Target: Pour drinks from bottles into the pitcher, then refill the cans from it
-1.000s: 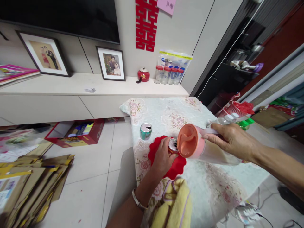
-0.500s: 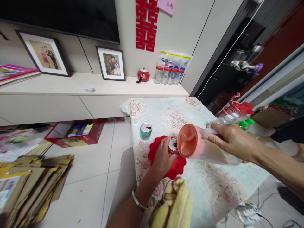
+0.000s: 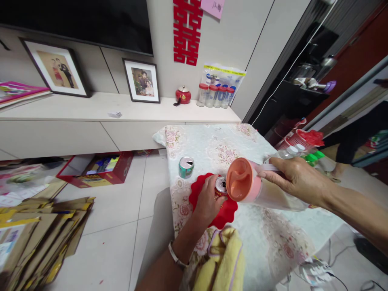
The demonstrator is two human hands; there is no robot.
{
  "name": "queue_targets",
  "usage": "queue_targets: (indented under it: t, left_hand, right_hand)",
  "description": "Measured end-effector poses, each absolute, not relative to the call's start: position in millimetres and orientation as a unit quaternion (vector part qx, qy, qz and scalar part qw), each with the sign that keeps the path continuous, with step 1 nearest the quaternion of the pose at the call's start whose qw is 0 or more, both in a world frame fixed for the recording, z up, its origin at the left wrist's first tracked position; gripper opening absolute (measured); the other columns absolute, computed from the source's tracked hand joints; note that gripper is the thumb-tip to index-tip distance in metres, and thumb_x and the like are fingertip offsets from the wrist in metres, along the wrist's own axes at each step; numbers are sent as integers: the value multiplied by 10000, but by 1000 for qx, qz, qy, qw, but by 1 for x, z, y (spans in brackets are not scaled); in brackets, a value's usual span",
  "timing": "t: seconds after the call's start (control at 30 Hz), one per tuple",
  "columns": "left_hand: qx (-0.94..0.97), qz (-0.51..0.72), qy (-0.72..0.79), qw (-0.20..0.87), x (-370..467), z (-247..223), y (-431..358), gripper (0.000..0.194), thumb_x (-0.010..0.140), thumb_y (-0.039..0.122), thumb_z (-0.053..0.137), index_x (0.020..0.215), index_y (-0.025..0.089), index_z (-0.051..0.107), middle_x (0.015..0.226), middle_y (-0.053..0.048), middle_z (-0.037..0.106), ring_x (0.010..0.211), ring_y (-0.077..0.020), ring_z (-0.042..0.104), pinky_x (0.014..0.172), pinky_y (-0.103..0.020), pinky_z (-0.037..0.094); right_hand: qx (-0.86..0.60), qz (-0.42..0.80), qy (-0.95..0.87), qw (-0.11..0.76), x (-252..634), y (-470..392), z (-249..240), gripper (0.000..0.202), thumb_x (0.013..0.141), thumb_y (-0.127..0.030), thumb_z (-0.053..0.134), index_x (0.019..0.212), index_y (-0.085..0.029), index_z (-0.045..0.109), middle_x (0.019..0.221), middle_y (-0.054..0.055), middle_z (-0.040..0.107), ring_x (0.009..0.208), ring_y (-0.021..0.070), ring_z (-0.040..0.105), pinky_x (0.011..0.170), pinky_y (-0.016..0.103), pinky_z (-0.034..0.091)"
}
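My left hand [image 3: 208,202] is wrapped round a small red drink can [image 3: 221,184] with an opened top. The can stands upright over a red scalloped mat [image 3: 226,216]. Gripped by its handle in my right hand [image 3: 298,178] is a clear plastic pitcher with an orange-pink lid [image 3: 239,180]. It is tipped on its side, its lid close against the can's opening. Whether liquid is flowing between them I cannot tell. Behind and left of my left hand stands an opened green can [image 3: 186,167]. A crumpled yellow towel [image 3: 226,258] lies at the near table edge.
A flowered tablecloth [image 3: 206,141] covers the table. Bottles with white and green caps [image 3: 311,158] stand past my right hand. Flattened cardboard [image 3: 39,238] and a red box [image 3: 100,173] lie on the floor at left. At right, a person's leg [image 3: 347,145] shows.
Both my hands, the can and the pitcher stay practically where they were. In the right background the person has shifted, and a leg and foot now show more clearly.
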State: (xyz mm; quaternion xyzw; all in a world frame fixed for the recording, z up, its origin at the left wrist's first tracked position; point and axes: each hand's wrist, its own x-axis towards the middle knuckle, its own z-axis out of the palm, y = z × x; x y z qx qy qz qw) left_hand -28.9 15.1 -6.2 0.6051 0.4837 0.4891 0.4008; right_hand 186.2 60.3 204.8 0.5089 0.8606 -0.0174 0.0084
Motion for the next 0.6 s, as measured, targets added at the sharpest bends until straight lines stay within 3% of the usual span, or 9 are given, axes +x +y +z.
queue_targets:
  t: [0.6]
  left_hand:
    - [603, 488, 488, 399, -30, -3, 14, 617, 758, 114, 658, 1348, 231, 522, 1361, -118, 581, 1321, -312, 555, 1120, -501, 471]
  right_hand:
    - [503, -16, 864, 6, 188, 62, 202, 685, 948, -828, 252, 733, -237, 523, 543, 18, 551, 484, 170, 511, 533, 330, 272]
